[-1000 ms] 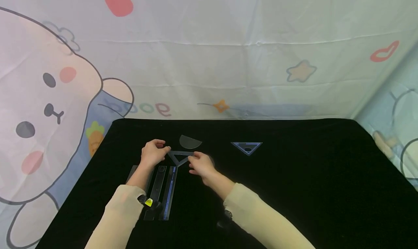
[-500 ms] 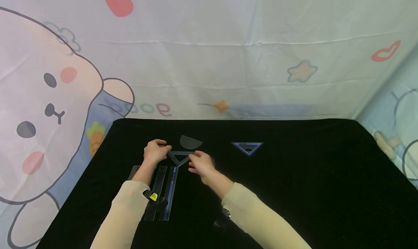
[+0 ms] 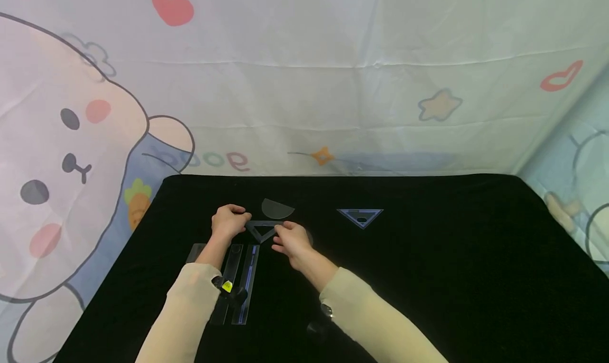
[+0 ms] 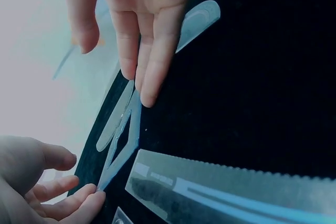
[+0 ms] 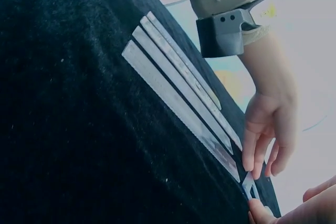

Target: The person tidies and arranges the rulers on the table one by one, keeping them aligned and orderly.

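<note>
A clear triangular set square [image 3: 264, 223] lies on the black cloth, one long edge facing away from me. My left hand [image 3: 227, 223] touches its left corner with the fingertips, the thumb held apart in the left wrist view. At the right corner, my right hand [image 3: 293, 242] rests its fingertips; in the left wrist view its fingers [image 4: 160, 51] look straight and the thumb hangs clear. Just beyond the set square is a clear protractor [image 3: 277, 210]. Another rounded clear piece [image 4: 199, 22] is partly hidden behind the right hand.
Straight clear rulers lie side by side near the left forearm, one with a blue stripe [image 3: 248, 286] and a plainer one [image 3: 232, 265]; a third [image 3: 195, 253] is partly covered by the arm. A blue-edged set square [image 3: 361, 215] lies farther right. A printed curtain [image 3: 304, 88] hangs behind.
The left hand and forearm have shifted slightly right. Both hands stay at the set square's corners, and the set square has hardly moved.
</note>
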The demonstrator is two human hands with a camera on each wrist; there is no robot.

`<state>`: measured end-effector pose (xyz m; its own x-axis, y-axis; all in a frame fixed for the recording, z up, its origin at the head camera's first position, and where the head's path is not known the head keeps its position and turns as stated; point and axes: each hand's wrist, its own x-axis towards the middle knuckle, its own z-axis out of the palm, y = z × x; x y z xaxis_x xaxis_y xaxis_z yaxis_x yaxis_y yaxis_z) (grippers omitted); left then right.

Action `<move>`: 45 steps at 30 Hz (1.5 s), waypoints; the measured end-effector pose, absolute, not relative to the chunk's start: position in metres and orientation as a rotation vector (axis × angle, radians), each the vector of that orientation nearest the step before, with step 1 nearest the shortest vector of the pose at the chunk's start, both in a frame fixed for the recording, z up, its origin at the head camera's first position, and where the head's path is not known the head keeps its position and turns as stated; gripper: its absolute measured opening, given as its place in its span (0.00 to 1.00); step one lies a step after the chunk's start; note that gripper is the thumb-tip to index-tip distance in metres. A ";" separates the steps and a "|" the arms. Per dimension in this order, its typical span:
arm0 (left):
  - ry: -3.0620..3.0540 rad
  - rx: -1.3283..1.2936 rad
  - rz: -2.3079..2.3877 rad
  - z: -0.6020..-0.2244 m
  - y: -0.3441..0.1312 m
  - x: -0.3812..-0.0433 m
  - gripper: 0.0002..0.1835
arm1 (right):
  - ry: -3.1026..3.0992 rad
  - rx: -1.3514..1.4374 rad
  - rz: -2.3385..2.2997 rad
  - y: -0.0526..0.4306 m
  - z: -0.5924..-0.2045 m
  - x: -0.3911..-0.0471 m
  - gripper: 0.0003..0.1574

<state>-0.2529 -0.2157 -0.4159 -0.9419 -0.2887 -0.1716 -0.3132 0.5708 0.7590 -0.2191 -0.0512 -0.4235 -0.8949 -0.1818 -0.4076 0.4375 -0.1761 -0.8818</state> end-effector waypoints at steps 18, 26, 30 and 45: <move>2.909 -0.116 0.969 -0.414 -0.213 -0.254 0.16 | 1.555 0.331 -2.280 -0.061 -0.425 -0.220 0.35; 2.904 -0.010 0.864 -0.412 -0.212 -0.250 0.20 | 1.525 0.356 -2.304 -0.064 -0.423 -0.220 0.36; 2.920 -0.003 0.849 -0.412 -0.212 -0.250 0.20 | 1.518 0.352 -2.327 -0.065 -0.422 -0.221 0.35; 2.895 0.028 0.852 -0.415 -0.215 -0.253 0.19 | 1.469 0.291 -2.284 -0.059 -0.428 -0.226 0.30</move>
<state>-0.2527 -0.2154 -0.4153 -0.9922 0.0524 -0.1133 -0.0174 0.8410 0.5408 -0.2263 -0.0593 -0.4282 -0.8950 -0.2242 -0.3856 0.4439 -0.3624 -0.8195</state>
